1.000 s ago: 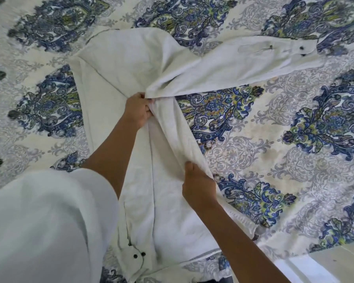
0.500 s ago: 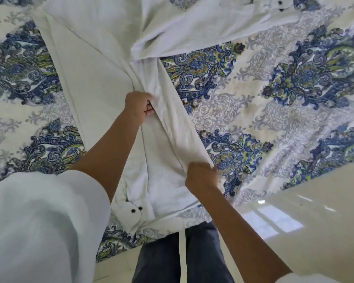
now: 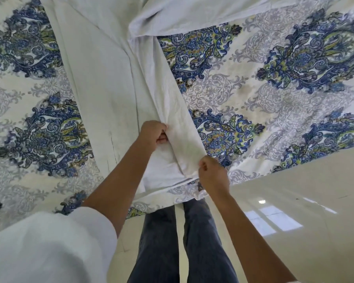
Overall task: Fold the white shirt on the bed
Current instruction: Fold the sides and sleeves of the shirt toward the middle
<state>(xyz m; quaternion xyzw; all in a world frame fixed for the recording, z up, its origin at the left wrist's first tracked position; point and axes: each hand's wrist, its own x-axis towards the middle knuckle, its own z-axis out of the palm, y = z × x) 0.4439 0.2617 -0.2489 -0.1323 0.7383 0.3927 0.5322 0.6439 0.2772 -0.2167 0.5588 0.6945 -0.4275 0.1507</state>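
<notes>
A: Where is the shirt lying?

B: The white long-sleeved fabric shirt (image 3: pixel 114 94) is spread on the bed with the cream cover printed in blue and green paisley (image 3: pixel 274 88). Its hem sits close to the bed's near edge, and one sleeve runs off toward the upper right.

A: And the hands?

B: Both are clamped on cloth. The left hand (image 3: pixel 153 133) has its fingers curled round a raised ridge of the shirt's side panel. The right hand (image 3: pixel 212 172) pinches that panel's outer edge down by the hem, just beside the bed's edge.

A: So what's the step?

B: I'd judge it is folding that side panel inward over the body. To do it well, hold the edge taut between the two hands and carry it across in one straight line. Lay it down so the bottom edges match, then smooth the bunching below the left hand. The sleeve above will likely need folding back too.

A: Any containers, such as a basket or drawer?

B: None in view. There is only the bed, the glossy pale floor (image 3: pixel 315 190) and the person's dark blue jeans (image 3: pixel 159 242).
</notes>
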